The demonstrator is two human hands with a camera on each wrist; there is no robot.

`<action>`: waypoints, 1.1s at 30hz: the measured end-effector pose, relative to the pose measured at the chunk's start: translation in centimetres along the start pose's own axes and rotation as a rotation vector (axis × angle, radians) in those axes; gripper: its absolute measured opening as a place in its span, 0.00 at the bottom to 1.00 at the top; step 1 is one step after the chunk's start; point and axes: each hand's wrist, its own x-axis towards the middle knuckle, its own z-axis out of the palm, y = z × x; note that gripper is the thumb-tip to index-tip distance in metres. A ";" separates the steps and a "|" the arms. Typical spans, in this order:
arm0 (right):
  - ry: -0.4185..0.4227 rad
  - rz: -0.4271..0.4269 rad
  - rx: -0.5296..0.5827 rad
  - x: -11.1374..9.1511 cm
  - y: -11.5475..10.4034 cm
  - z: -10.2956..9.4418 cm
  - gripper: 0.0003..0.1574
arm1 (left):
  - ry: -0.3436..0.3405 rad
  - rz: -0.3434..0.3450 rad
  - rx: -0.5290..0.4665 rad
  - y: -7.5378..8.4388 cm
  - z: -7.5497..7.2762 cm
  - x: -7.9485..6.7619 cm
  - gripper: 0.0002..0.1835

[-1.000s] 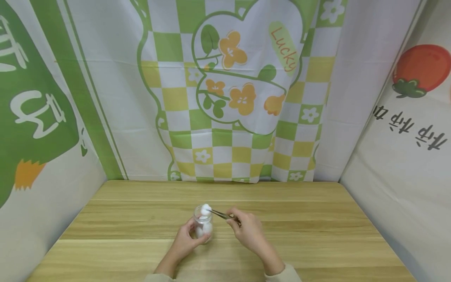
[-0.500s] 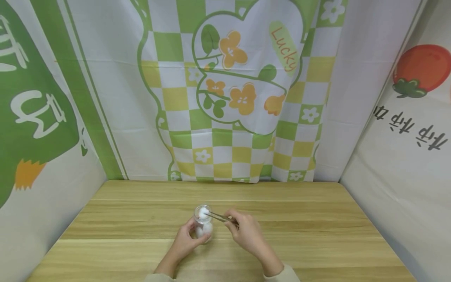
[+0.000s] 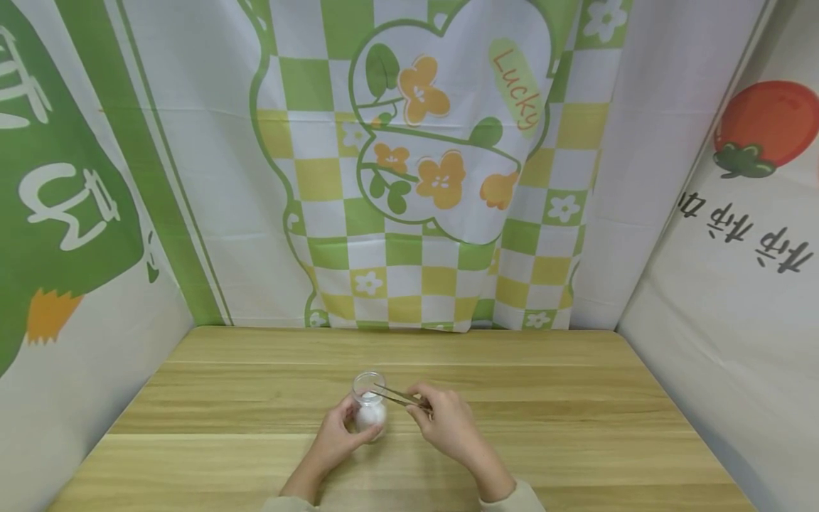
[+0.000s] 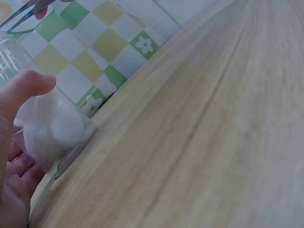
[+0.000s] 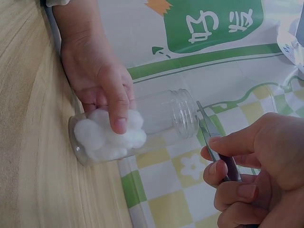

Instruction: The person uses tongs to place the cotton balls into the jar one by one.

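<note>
A clear, lidless jar [image 3: 370, 387] stands upright on the table, with several white cotton balls [image 5: 107, 135] gathered in its lower half. My left hand [image 3: 339, 434] grips the jar around its lower part, thumb across the front. In my right hand [image 3: 448, 424] I pinch a pair of metal tweezers [image 3: 399, 397] between thumb and fingers. The tweezers' two tips are spread apart with nothing between them, right at the jar's mouth. From the left wrist, the cotton balls [image 4: 52, 126] show through the jar wall beneath my thumb.
The wooden table [image 3: 544, 398] extends around both hands. Behind it hangs a green and yellow checked curtain [image 3: 409, 263], and printed cloths line the left and right sides.
The tweezers lowered a cotton ball into the jar's mouth and let it go. It dropped onto the others, and the tweezer tips have spread. The left hand kept its grip on the jar.
</note>
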 end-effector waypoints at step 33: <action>0.045 0.201 0.171 -0.3 2.1 -0.3 0.15 | 0.017 -0.002 0.004 -0.2 0.1 0.0 0.35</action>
